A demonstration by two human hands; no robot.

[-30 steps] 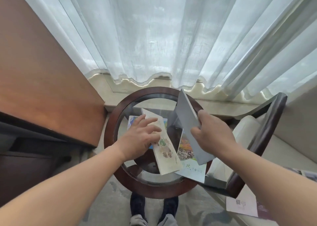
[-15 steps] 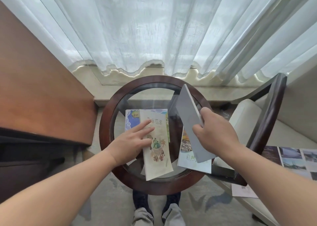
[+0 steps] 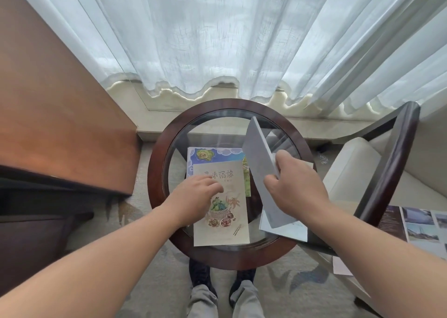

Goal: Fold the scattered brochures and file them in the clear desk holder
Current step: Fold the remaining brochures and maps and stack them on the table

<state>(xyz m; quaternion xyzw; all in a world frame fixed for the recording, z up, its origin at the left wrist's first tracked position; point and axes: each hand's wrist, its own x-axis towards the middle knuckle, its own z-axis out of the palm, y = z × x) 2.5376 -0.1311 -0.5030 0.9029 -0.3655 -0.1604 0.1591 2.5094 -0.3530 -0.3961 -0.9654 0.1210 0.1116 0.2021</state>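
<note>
At the bottom centre of the frame stand the person's grey trousers (image 3: 203, 303) and dark shoes (image 3: 199, 276) on a pale carpet, just before a round glass-topped table with a dark wooden rim (image 3: 154, 172). The two hands are apart above the table. The left hand (image 3: 193, 196) rests palm-down on a beige portrait brochure with a painted food basket and dark lettering (image 3: 222, 228), its bent fingertips on the paper. That brochure lies flat at the near middle of the table, its lower edge over the wooden rim. The right hand (image 3: 295, 187) grips a flat pale grey folded brochure (image 3: 257, 163), thumb on one face and fingers behind. This brochure is raised off the glass and tilted on edge, running from the table's upper centre down towards the lower right. Beneath it, at the table's near right, lies a white brochure (image 3: 297, 233). Beyond the beige one, partly covered by it, lies a blue illustrated brochure with clouds (image 3: 217, 154). At the right edge, an unfolded photo leaflet (image 3: 420, 223) lies on a cream armchair with dark wooden arms (image 3: 391, 163). A brown wooden desk (image 3: 60, 114) fills the left side. White sheer curtains (image 3: 217, 35) hang across the top.
</note>
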